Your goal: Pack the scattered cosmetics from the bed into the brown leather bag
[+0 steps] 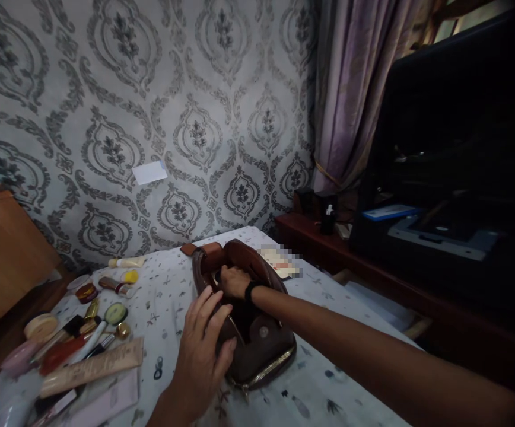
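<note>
Brown bag (269, 356) could be tipped if pushed by the right hand (235, 281) inside (grip cannot be told); left hand (200, 335) is loosely spread.

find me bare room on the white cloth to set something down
Bare cloth lies between the makeup and the bag, beyond the left hand, and right of the bag, nearer than the right forearm. Crowded: the left side, under makeup; the bag's mouth, with the right hand inside.
</note>
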The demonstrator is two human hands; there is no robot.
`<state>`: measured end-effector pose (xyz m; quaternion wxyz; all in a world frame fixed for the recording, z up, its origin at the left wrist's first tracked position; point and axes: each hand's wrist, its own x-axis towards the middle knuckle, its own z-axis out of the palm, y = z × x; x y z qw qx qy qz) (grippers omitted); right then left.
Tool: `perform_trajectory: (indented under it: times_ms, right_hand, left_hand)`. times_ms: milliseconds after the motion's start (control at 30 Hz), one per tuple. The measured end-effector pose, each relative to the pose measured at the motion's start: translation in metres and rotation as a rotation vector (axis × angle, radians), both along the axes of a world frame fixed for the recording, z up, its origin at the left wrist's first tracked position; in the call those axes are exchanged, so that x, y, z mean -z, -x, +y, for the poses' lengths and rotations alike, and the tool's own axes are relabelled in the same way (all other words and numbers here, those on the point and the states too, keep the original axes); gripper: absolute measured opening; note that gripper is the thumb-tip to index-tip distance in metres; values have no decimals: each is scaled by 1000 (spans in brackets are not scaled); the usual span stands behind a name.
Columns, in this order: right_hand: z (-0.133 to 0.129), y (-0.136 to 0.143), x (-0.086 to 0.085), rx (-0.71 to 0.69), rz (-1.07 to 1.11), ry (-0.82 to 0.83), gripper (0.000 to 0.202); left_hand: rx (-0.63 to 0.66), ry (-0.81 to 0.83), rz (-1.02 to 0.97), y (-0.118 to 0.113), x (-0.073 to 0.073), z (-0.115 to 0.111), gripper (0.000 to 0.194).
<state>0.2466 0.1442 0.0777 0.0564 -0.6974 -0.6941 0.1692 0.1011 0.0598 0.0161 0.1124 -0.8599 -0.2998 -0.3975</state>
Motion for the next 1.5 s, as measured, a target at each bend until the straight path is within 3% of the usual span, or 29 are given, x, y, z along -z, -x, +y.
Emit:
perform_trajectory:
  times_ms: [100,200,300,367,467,567,733,967,1300,1500]
  right_hand:
    - [-25,-8,-18,-243,-46,39,27]
    - [-52,-18,-29,-400,-71,73,22]
    - [-79,-31,-28,-502,-80,25,21]
    - [-98,-40,-21,-539,-96,-107,24]
    - [-124,-51,-2,-496,-31,-297,25]
    - [-144,-54,16,-465,21,-445,13]
    - [-157,-50,32,-457,-30,-593,8]
    - [-158,-53,24,-428,152,-655,13]
    - [-140,-26,2,-255,309,-521,18]
    - [-147,-23,4,-215,338,-641,23]
  left_hand:
    - [-2,4,2,1,1,0,42]
    - [0,7,10,3,1,0,43]
    - [4,3,18,4,0,0,43]
    - [10,-1,19,4,-1,0,43]
    - [7,7,27,3,-2,0,43]
    - [3,17,40,2,-2,0,43]
    - [-2,26,36,0,-2,-1,44]
    - [-3,0,25,0,0,1,43]
    - [6,-25,70,5,0,-1,55]
    - [1,-48,73,25,17,-7,63]
